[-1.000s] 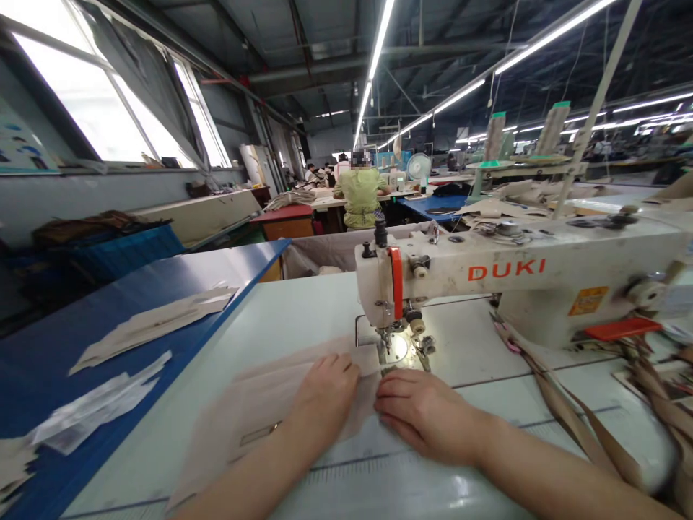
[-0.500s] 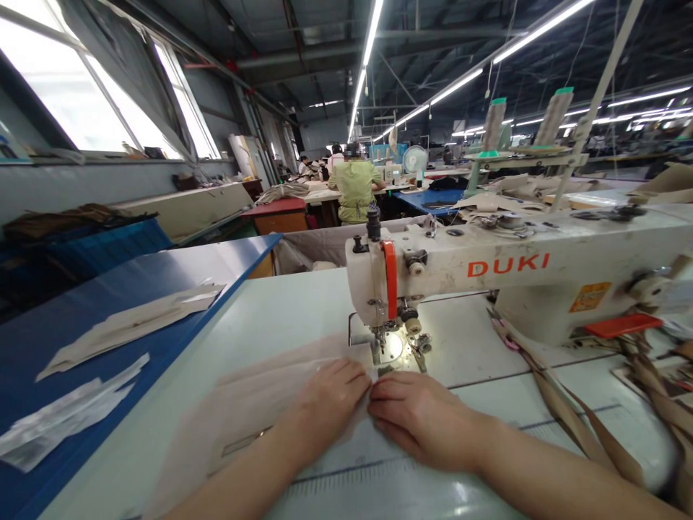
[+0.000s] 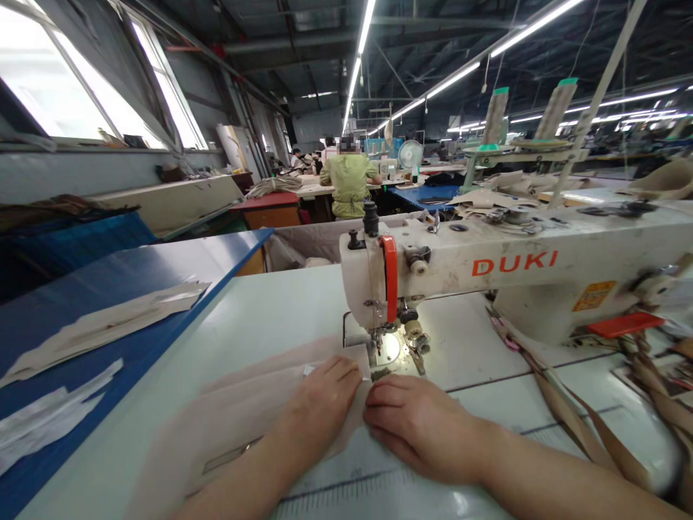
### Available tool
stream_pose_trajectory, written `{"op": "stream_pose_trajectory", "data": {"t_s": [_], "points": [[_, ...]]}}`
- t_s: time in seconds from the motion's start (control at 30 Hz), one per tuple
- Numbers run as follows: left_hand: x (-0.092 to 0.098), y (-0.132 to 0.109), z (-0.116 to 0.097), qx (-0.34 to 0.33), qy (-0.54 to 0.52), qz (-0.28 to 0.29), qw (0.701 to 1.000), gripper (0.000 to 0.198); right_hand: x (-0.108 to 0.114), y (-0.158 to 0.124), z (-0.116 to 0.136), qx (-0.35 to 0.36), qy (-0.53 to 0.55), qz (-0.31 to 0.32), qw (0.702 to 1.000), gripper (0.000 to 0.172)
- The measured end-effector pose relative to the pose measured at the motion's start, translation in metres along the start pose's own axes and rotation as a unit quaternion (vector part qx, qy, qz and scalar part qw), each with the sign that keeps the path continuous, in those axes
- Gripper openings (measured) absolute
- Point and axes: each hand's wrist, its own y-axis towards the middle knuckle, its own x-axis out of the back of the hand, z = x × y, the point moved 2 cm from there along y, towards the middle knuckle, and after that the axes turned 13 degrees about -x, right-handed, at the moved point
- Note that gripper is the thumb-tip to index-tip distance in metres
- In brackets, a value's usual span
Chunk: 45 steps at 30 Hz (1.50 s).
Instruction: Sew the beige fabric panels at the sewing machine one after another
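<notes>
A thin, pale pinkish-beige piece of fabric (image 3: 260,397) lies on the table just left of the sewing machine (image 3: 373,282), its right edge beside the needle area. My left hand (image 3: 328,397) rests over that edge with its fingers closed and pressed together on the cloth. Close by on the right, my right hand (image 3: 416,426) has curled fingers pinching the same edge; the fingertips are partly hidden. A small white tag-like bit (image 3: 310,369) shows by my left fingers. Under the presser foot the lit needle plate (image 3: 388,348) is bare. Near my left forearm, a dark-outlined slot (image 3: 230,456) shows at the fabric.
A ruler strip (image 3: 346,487) runs along the table's front. Tan straps and scissors (image 3: 506,336) lie right, under the machine arm. On the blue side table (image 3: 162,325) are beige cut pieces (image 3: 108,325) and whitish strips (image 3: 54,412). A person in green (image 3: 349,180) sits ahead.
Both hands have shifted slightly left and toward me with the fabric edge, away from the needle plate. The camera view has turned a little to the right.
</notes>
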Motion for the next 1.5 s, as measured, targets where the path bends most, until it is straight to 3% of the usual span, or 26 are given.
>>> {"op": "stream_pose_trajectory", "data": {"t_s": [0.53, 0.9, 1.1, 1.5], "points": [[-0.010, -0.007, 0.002, -0.020, 0.022, -0.069, 0.997, 0.025, 0.001, 0.002, 0.000, -0.006, -0.004, 0.013, 1.000, 0.021], [-0.008, -0.005, 0.001, -0.024, 0.032, -0.047, 0.998, 0.026, 0.000, 0.003, -0.005, -0.004, 0.009, -0.001, 1.000, 0.021], [-0.006, -0.004, -0.001, -0.015, 0.034, -0.011, 0.999, 0.025, -0.004, 0.010, -0.020, -0.063, -0.034, -0.051, 0.996, 0.018], [-0.001, -0.009, 0.001, -0.039, 0.036, -0.031, 0.998, 0.038, -0.003, 0.016, -0.015, -0.106, -0.102, -0.008, 0.989, 0.015]]}}
